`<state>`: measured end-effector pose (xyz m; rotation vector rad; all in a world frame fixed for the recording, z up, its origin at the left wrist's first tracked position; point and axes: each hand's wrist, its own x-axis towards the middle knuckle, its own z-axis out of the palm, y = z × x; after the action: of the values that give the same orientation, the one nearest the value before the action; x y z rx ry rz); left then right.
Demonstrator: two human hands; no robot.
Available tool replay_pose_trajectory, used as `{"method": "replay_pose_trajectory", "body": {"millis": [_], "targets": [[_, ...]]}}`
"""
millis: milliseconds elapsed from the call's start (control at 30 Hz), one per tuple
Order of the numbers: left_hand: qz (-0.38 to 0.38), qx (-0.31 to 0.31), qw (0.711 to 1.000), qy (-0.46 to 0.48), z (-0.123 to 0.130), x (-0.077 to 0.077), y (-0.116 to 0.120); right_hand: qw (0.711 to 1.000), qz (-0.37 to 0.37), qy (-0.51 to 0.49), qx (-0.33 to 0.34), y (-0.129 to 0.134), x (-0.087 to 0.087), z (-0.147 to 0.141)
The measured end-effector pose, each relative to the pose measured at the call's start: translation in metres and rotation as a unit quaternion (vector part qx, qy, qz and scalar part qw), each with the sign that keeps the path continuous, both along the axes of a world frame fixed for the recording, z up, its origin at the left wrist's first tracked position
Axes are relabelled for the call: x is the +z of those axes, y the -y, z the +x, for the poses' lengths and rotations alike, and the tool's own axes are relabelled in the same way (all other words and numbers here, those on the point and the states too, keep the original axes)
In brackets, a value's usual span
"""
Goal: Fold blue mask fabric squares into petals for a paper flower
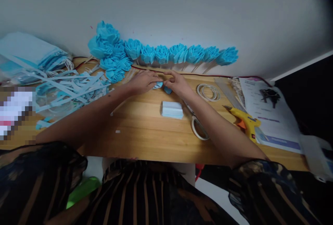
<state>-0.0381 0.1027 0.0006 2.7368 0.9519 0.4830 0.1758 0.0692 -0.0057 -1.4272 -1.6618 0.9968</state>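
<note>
My left hand [145,82] is at the back of the wooden table, its fingers closed over small light-blue fabric pieces [158,85]. Beside it, my right hand [178,84] has its thumb and fingers bent around a darker blue fabric piece [168,90], with the index finger raised. The fingers partly cover both pieces. Nearer to me lies a neat stack of white and pale-blue fabric pieces [172,109]. A pair of scissors [199,128] sits partly under my right forearm, one pale handle loop showing.
Blue fabric flowers on sticks [178,54] lean along the wall, with more heaped at left [110,51]. Cut strips [73,89] and a pile of face masks [33,56] lie left. Right are coiled cord [208,92], a yellow glue gun [246,122], papers [275,124] and keys [270,96].
</note>
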Motion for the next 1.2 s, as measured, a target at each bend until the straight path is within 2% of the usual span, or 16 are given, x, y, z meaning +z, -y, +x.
{"method": "replay_pose_trajectory", "body": {"millis": [133, 233, 333, 467, 600, 767, 933, 1033, 1200], "targets": [[-0.059, 0.0, 0.996, 0.061, 0.0, 0.001, -0.004, 1.0, 0.0, -0.004, -0.003, -0.005, -0.002, -0.001], [-0.135, 0.066, 0.973, 0.175, -0.005, 0.007, -0.008, 0.999, 0.018, 0.036, -0.013, -0.005, -0.004, -0.001], [-0.153, 0.13, 0.948, 0.248, -0.015, 0.016, -0.007, 0.997, 0.027, 0.076, -0.021, -0.003, -0.004, -0.001], [-0.118, 0.178, 0.949, 0.232, -0.035, 0.027, 0.005, 0.993, 0.038, 0.11, -0.024, -0.003, -0.002, 0.0], [-0.095, 0.212, 0.951, 0.205, -0.055, 0.027, 0.025, 0.99, 0.062, 0.125, -0.012, -0.002, -0.002, 0.001], [-0.062, 0.182, 0.974, 0.121, -0.063, 0.011, 0.055, 0.965, 0.146, 0.217, -0.007, 0.004, -0.001, -0.001], [-0.02, 0.06, 0.997, 0.042, -0.05, -0.004, 0.082, 0.948, 0.174, 0.265, -0.006, 0.011, 0.0, -0.004], [0.0, 0.023, 1.0, -0.016, -0.033, -0.005, 0.091, 0.947, 0.182, 0.266, -0.001, 0.013, 0.0, -0.004], [0.026, 0.025, 0.998, -0.06, -0.008, -0.001, 0.093, 0.954, 0.176, 0.241, 0.01, 0.013, 0.0, -0.003]]}}
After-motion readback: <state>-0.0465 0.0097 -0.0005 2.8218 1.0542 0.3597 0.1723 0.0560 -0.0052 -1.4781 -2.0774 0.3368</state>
